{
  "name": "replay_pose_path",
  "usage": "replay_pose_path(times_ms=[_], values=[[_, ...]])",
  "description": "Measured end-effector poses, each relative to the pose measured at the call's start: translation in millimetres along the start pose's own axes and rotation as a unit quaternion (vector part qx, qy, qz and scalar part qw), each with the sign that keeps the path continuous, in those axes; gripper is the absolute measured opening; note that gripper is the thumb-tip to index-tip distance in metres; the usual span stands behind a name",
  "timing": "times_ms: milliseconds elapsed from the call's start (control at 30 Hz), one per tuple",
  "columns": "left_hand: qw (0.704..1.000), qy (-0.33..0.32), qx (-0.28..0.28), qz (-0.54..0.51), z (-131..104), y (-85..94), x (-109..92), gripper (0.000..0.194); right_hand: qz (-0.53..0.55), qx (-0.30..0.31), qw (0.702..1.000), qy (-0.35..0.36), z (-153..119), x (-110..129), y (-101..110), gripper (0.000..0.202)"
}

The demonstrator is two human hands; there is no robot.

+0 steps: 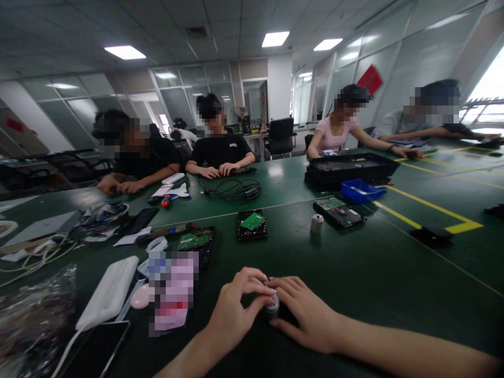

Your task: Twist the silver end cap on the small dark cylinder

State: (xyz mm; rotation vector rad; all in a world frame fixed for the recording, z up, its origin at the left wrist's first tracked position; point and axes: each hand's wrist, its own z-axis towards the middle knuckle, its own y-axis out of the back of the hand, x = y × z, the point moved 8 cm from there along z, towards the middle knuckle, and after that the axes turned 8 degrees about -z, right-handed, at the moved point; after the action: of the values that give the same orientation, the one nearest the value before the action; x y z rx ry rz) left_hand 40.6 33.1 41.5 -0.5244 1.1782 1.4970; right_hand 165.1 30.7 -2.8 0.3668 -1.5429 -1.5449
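Note:
A small silvery metal cylinder (272, 304) stands upright on the green table in front of me. My right hand (305, 311) curls around its far and right sides, thumb low near its base. Over its top, the fingertips and thumb of my left hand (238, 300) pinch together at the rim; whether something small sits between them is hidden. A similar silvery cylinder (316, 223) stands farther off to the right. Beyond my hands lies a black hard drive (252, 236) with a green circuit board, and another hard drive (339, 212) lies behind the second cylinder.
At the left are a white power bank (108, 291), a phone (96, 349), a clear plastic bag (37, 320) and a pink blurred item (177, 294). A coiled black cable (232, 189), a blue tray (362, 192) and a black bin (352, 168) lie farther back. Several people sit around the table.

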Motion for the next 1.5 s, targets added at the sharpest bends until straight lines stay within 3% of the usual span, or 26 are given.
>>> replay_pose_path(times_ms=[500, 700, 967, 1167, 1500], values=[[0.999, -0.052, 0.000, -0.012, -4, -0.9, -8, 0.032, -0.001, 0.000, 1.000, 0.001, 1, 0, -1, 0.045], [0.998, -0.038, 0.040, -0.001, -5, -5.5, -7, 0.041, 0.005, -0.003, 1.000, 0.005, 1, 1, 0, 0.045], [0.989, -0.077, 0.057, 0.116, -7, -2.6, -23, 0.032, 0.013, -0.012, 1.000, 0.009, 0, 1, 3, 0.045], [0.989, -0.045, 0.051, 0.129, -3, -4.8, -14, 0.022, 0.027, -0.021, 0.999, -0.004, 0, -4, 1, 0.042], [0.987, -0.030, 0.106, 0.114, -2, -7.5, -13, 0.048, 0.031, -0.018, 0.999, -0.017, 2, -8, 0, 0.046]])
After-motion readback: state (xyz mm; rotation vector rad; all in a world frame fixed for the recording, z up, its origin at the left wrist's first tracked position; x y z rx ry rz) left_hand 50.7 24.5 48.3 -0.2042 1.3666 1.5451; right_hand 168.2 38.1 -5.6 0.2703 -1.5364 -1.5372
